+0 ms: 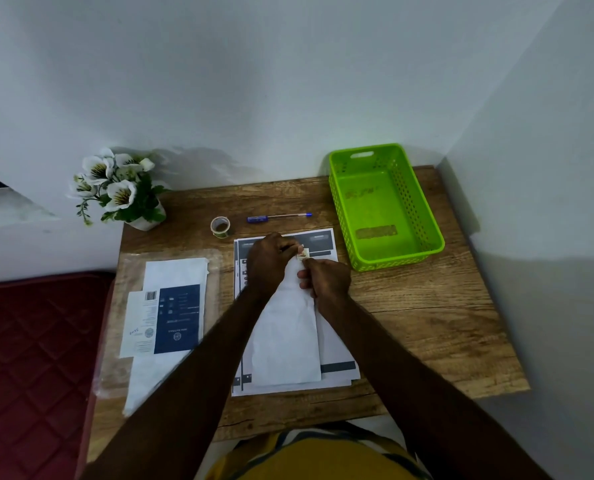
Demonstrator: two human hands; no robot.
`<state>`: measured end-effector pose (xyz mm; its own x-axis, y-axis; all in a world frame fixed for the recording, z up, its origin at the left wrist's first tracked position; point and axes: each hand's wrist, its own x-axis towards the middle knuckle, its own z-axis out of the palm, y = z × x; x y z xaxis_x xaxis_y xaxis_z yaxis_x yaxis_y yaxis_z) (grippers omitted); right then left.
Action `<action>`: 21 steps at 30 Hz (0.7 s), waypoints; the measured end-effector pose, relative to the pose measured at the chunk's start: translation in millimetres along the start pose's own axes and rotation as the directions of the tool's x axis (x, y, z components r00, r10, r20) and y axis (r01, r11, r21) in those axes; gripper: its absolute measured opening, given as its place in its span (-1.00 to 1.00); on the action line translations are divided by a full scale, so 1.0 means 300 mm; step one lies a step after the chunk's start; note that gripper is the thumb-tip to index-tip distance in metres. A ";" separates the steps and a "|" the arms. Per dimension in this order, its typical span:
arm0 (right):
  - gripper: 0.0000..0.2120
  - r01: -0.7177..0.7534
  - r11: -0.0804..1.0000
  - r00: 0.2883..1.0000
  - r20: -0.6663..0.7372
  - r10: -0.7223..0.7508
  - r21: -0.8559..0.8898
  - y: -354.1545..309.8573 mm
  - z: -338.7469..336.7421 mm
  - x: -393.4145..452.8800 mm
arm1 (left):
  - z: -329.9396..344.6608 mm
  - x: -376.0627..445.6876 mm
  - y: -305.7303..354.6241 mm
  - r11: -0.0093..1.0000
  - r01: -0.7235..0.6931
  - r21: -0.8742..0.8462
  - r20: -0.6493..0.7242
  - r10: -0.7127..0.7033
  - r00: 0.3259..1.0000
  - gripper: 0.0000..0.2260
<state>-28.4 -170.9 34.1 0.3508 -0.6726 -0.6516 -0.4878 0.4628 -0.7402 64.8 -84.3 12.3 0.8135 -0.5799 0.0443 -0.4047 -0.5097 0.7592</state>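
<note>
Left fingers (pixel 293 249) pinch sticker (pixel 304 255) — right fingers (pixel 304 274) grip envelope (pixel 285 341).

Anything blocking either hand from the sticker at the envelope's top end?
Nothing visible. The left hand pinches the small sticker at the top end of the white envelope; the right hand grips the envelope just below it.

The view comes from the person's head, above the near edge of the desk (pixel 427 323), facing forward and down. Its wide lens bends the desk's edges and takes in the whole top, while the wall (pixel 288 81) fills the upper half. Both forearms enter from the bottom edge. The left hand (pixel 271 261) and right hand (pixel 326 278) meet near the frame's middle, close enough to tell fingers apart, though print on the papers (pixel 337 368) stays unreadable. The basket (pixel 423 209) lies far right, the flowers (pixel 115 188) far left.
</note>
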 end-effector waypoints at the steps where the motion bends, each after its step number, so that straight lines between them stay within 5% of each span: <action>1: -0.84 -0.001 1.000 1.000 -0.001 0.001 -0.004 0.001 0.000 0.001 | 0.006 -0.001 -0.003 1.000 0.003 0.009 0.006 -0.003 1.000 -0.80; 10: -0.82 -0.015 1.000 1.000 -0.004 0.015 0.023 0.006 0.005 0.007 | 0.046 0.009 -0.062 0.990 0.097 0.098 -0.018 -0.096 0.995 -0.52; 21: -0.71 -0.082 0.996 0.996 0.021 0.083 -0.017 -0.011 0.001 0.016 | 0.038 0.007 -0.027 0.992 0.026 0.120 -0.025 -0.024 0.999 -0.83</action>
<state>-24.8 -175.5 33.3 0.3260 -0.6195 -0.7140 -0.5286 0.5067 -0.6810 65.1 -88.7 -1.2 0.8330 -0.5517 0.0425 -0.4301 -0.5972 0.6770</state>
